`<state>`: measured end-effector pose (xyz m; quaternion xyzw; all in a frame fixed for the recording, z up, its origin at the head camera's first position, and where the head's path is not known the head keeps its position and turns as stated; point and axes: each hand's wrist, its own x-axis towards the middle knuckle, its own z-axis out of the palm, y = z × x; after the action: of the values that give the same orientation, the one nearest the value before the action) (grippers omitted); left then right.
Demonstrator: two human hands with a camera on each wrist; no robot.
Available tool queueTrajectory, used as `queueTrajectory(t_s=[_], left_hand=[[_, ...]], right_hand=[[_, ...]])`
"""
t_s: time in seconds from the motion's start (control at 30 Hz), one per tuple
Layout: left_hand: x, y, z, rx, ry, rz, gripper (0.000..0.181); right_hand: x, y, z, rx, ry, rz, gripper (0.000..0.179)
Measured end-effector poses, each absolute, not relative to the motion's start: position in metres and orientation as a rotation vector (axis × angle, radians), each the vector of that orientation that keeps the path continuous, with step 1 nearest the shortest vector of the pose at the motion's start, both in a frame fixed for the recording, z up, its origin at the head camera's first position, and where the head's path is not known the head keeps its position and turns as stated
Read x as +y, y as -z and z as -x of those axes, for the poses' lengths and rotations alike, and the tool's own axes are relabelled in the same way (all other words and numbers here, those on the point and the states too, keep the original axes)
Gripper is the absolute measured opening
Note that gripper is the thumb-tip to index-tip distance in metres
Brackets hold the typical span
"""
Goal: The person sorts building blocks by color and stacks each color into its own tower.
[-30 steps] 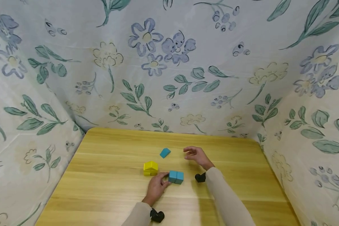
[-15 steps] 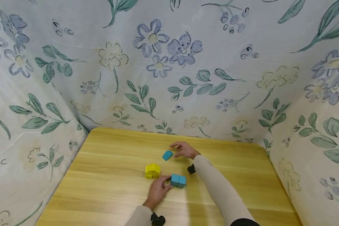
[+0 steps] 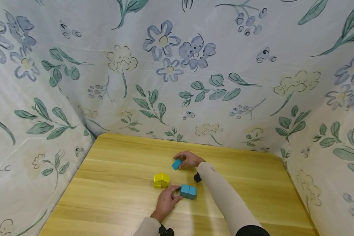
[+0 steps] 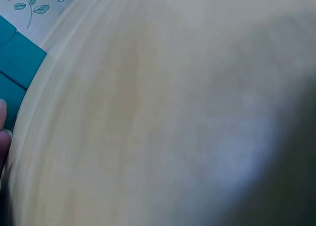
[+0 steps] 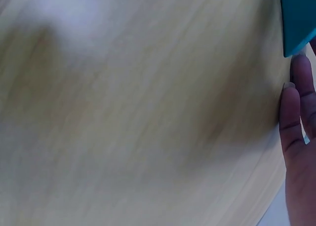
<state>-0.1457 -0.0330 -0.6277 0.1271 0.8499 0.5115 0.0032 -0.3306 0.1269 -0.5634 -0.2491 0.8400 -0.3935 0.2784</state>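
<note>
My right hand (image 3: 189,159) reaches to the far middle of the table, its thumb and index finger around a small blue triangular block (image 3: 176,165). In the right wrist view, the pointed end of this triangular block (image 5: 297,23) shows at the upper right, close above the fingertips. Nearer the front, my left hand (image 3: 166,200) holds two blue cube-like blocks (image 3: 188,192), side by side, by their left end with thumb and index finger. These cube-like blocks (image 4: 22,60) and two fingertips (image 4: 5,137) appear at the left edge of the left wrist view.
A small yellow stack (image 3: 161,180), with a roof-shaped piece on top of lower blocks, stands just beyond the left hand. All of it is on a wooden table (image 3: 121,196). Flower-patterned cloth (image 3: 153,78) hangs behind the table and at both sides.
My right hand has moved left to the blue triangular block and its fingers have closed around it. The left hand stays at the two blue blocks. The head view shifts slightly.
</note>
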Motion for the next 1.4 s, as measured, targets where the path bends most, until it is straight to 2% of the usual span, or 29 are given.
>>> queueTrajectory(t_s=[0.23,1.0,1.4], left_hand=[[-0.033,0.626,0.146,2.668,-1.6,-0.402,0.039],[-0.033,0.627,0.147,2.697,-1.568,-0.404,0.04],[-0.032,0.628,0.144,2.683,-1.592,-0.401,0.039]], right_hand=[[0.125,0.565,0.329,2.274,1.071,0.627,0.034],[0.133,0.559,0.327,2.306,1.089,0.531,0.031],[0.143,0.543,0.309,2.393,1.144,0.467,0.03]])
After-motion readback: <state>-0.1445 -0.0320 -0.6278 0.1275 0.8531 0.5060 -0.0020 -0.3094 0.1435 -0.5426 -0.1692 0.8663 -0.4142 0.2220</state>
